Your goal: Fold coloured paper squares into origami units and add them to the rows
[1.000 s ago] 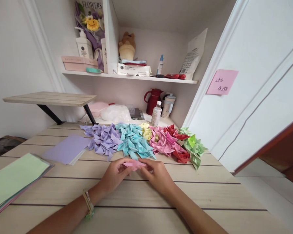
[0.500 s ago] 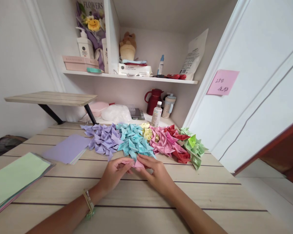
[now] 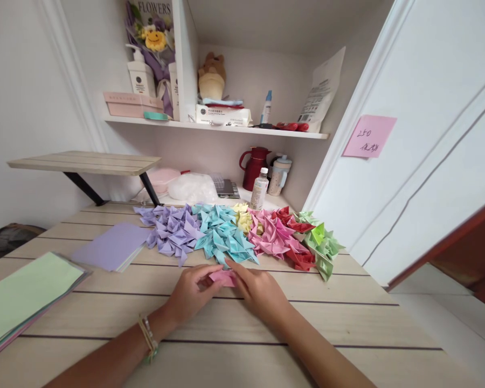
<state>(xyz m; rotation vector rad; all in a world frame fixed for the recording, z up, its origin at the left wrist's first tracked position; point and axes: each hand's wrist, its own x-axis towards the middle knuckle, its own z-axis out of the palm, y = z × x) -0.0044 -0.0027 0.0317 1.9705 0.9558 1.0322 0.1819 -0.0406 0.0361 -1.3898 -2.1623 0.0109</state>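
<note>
Between my two hands, just above the wooden table (image 3: 226,323), is a small folded piece of pink paper (image 3: 223,278). My left hand (image 3: 194,288) pinches its left end between thumb and fingers. At the right end, my right hand (image 3: 256,285) grips it with fingers bent over the edge; part of the paper is hidden behind them. Right beyond my fingertips lies a heap of folded paper pieces: purple ones (image 3: 173,231), blue ones (image 3: 226,237), yellow ones (image 3: 242,218), pink ones (image 3: 272,234), red ones (image 3: 301,258) and green ones (image 3: 323,245).
To the left lie a stack of purple sheets (image 3: 111,245) and a stack of green-topped sheets (image 3: 28,296). A small raised shelf (image 3: 84,161) stands at the back left. Behind the heap are a bottle (image 3: 259,191), a red jug (image 3: 255,167) and a plastic bag (image 3: 192,188).
The pink paper has been turned in my fingers and now shows a wider face toward me. Both hands have shifted slightly, with the right fingers curling in closer.
</note>
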